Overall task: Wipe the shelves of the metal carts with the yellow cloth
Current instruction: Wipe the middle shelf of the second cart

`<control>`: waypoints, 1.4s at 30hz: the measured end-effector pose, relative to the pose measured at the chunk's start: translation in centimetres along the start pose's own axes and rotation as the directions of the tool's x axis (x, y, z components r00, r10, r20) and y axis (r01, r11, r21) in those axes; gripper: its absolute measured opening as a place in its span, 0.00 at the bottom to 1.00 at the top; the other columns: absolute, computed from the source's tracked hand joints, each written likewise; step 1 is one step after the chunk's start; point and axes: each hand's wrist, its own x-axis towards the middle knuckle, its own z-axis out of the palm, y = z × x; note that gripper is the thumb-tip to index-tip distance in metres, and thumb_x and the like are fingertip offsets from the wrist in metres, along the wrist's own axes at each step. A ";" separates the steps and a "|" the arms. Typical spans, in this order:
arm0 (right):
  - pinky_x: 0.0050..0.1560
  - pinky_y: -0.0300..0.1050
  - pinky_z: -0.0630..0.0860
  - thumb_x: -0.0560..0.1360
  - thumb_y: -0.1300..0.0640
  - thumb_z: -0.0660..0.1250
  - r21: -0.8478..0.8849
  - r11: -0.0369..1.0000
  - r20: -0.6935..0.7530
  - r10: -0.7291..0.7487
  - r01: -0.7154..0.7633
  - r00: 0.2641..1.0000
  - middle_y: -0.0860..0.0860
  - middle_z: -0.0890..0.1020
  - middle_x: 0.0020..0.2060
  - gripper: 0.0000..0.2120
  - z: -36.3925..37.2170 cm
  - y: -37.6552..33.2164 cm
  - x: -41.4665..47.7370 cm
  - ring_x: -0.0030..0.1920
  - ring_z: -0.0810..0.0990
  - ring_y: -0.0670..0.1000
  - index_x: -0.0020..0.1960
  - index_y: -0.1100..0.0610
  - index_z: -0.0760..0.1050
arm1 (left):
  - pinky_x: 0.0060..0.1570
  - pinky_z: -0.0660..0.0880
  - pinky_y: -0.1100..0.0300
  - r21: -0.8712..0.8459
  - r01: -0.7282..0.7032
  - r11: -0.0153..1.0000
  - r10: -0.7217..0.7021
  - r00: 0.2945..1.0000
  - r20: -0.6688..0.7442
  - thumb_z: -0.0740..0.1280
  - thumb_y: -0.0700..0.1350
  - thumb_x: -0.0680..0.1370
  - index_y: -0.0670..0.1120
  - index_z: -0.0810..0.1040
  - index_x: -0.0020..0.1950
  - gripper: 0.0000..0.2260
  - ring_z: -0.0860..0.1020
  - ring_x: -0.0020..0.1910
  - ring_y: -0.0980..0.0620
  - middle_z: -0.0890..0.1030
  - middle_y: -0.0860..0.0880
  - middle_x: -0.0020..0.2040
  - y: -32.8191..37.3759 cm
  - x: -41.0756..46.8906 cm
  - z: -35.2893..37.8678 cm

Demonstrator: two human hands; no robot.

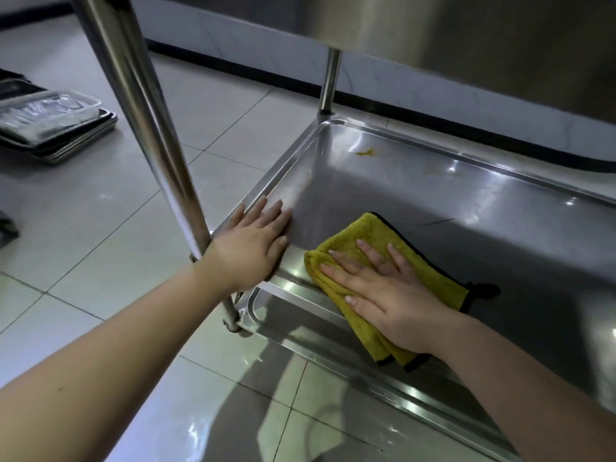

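A folded yellow cloth with a black edge lies on the steel middle shelf of the metal cart, near its front left corner. My right hand presses flat on the cloth with straight, spread fingers. My left hand rests flat on the shelf's left rim beside the cart's near left post. A small yellowish stain marks the shelf near its far left corner. A lower shelf shows beneath.
The upper shelf overhangs at the top right. A far post rises at the back corner. A stack of metal trays with a clear plastic container sits on the tiled floor to the left. A wall with a dark baseboard runs behind.
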 end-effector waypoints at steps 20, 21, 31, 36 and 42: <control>0.76 0.53 0.36 0.83 0.45 0.52 -0.076 0.977 -0.063 -0.204 0.199 0.977 0.39 0.49 0.78 0.24 -3.7 -0.2 16.2 0.78 0.42 0.46 0.78 0.40 0.52 | 0.76 0.36 0.53 -0.310 0.209 0.927 -0.292 0.922 -0.253 0.46 0.53 0.84 0.52 0.43 0.80 0.26 0.36 0.78 0.50 0.40 0.50 0.80 0.6 0.7 0.7; 0.77 0.55 0.38 0.83 0.45 0.52 -0.059 0.988 -0.083 -0.145 0.140 0.986 0.38 0.49 0.78 0.24 -4.3 1.2 17.1 0.79 0.43 0.48 0.78 0.38 0.51 | 0.76 0.37 0.53 -0.282 0.210 0.936 -0.282 0.928 -0.243 0.43 0.55 0.83 0.52 0.42 0.80 0.26 0.36 0.78 0.51 0.40 0.50 0.80 0.6 0.8 0.8; 0.76 0.62 0.39 0.83 0.43 0.45 0.126 0.858 -0.184 0.513 -0.497 0.838 0.40 0.48 0.79 0.23 -6.1 10.4 20.6 0.79 0.44 0.52 0.78 0.37 0.49 | 0.77 0.38 0.50 -0.230 0.177 0.957 -0.226 0.952 -0.206 0.40 0.55 0.83 0.55 0.42 0.80 0.24 0.36 0.78 0.54 0.42 0.54 0.80 1.1 1.2 0.8; 0.76 0.57 0.41 0.83 0.45 0.49 0.022 0.989 -0.178 0.148 -0.146 0.973 0.36 0.49 0.78 0.24 -4.5 5.5 17.3 0.79 0.45 0.49 0.77 0.35 0.49 | 0.77 0.39 0.52 -0.268 0.171 0.948 -0.229 0.951 -0.205 0.38 0.56 0.81 0.55 0.44 0.80 0.27 0.38 0.78 0.55 0.45 0.55 0.81 0.9 1.2 0.9; 0.76 0.51 0.37 0.82 0.46 0.49 0.016 0.975 -0.083 -0.221 0.223 0.972 0.38 0.52 0.78 0.24 -1.8 -2.2 10.3 0.78 0.42 0.44 0.78 0.42 0.54 | 0.77 0.38 0.53 -0.389 0.126 0.912 -0.224 0.951 -0.215 0.41 0.56 0.83 0.58 0.51 0.79 0.23 0.43 0.78 0.57 0.53 0.56 0.80 0.6 1.0 0.6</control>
